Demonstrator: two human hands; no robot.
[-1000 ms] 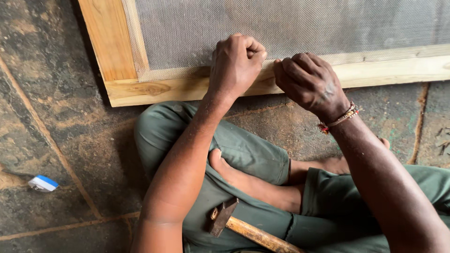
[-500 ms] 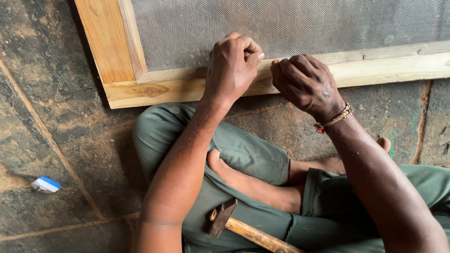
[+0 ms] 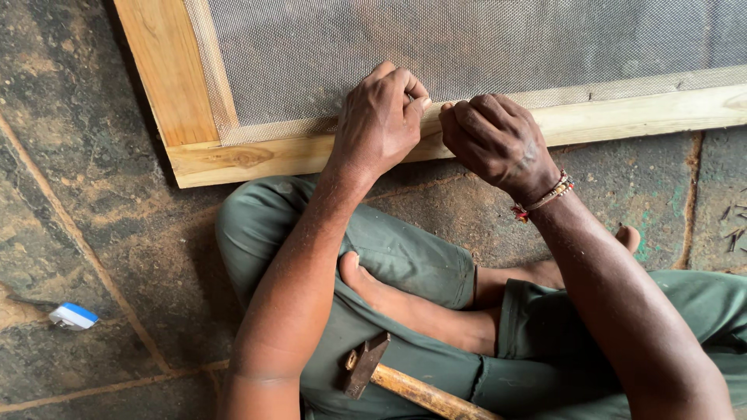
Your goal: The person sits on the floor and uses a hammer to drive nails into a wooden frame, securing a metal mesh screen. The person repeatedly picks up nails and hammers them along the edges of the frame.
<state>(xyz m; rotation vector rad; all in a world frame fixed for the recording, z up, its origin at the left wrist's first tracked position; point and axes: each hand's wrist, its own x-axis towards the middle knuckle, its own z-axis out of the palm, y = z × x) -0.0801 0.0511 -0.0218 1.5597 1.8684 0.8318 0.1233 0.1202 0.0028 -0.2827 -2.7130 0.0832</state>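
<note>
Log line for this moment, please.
left hand: fist on mesh edge | right hand: fist on frame | hammer: on lap

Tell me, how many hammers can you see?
1. The hammer lies on the person's lap, near the left forearm; neither the left hand nor the right hand touches it. Others may lie out of view.

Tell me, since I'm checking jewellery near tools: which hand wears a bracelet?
The right hand: a beaded bracelet circles its wrist, while the left hand has a bare wrist.
</note>
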